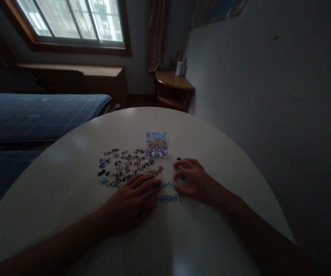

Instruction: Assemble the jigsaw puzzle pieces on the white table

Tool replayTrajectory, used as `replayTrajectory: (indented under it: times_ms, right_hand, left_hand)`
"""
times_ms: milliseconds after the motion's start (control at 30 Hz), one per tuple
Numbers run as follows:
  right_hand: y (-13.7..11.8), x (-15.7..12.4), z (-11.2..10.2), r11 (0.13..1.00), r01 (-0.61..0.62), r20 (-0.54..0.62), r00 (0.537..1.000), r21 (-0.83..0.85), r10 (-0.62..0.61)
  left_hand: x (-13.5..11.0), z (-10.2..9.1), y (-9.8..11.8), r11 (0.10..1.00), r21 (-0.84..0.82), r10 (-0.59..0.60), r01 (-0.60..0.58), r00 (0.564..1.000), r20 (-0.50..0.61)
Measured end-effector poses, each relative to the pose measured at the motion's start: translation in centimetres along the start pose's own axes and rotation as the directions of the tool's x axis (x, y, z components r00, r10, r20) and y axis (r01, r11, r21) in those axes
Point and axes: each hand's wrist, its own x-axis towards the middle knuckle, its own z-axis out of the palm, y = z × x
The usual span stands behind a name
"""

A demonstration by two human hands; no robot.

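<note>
Head view: round white bench (73,180) seen in dim light, by blue bed (38,115) and wall (269,96). Puzzle pieces (127,168) spread on bench, some hidden by left hand (142,195), fingers close, and right hand (192,180), thumb apart; grip cannot be told.

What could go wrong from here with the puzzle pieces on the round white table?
The left hand may scatter the small, knobbed, multicoloured puzzle pieces close beside it. The right hand, also near, might nudge the narrow light-blue strip of puzzle pieces out of line.
</note>
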Motion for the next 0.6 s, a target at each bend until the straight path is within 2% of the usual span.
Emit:
replayTrajectory:
  times_ms: [600]
  right_hand:
    - [-0.56, -0.06, -0.27, 0.995, 0.075, -0.031, 0.997, -0.062, -0.077]
  left_hand:
    - [0.09, -0.13, -0.01, 1.000, 0.003, 0.017, -0.017, 1.000, 0.013]
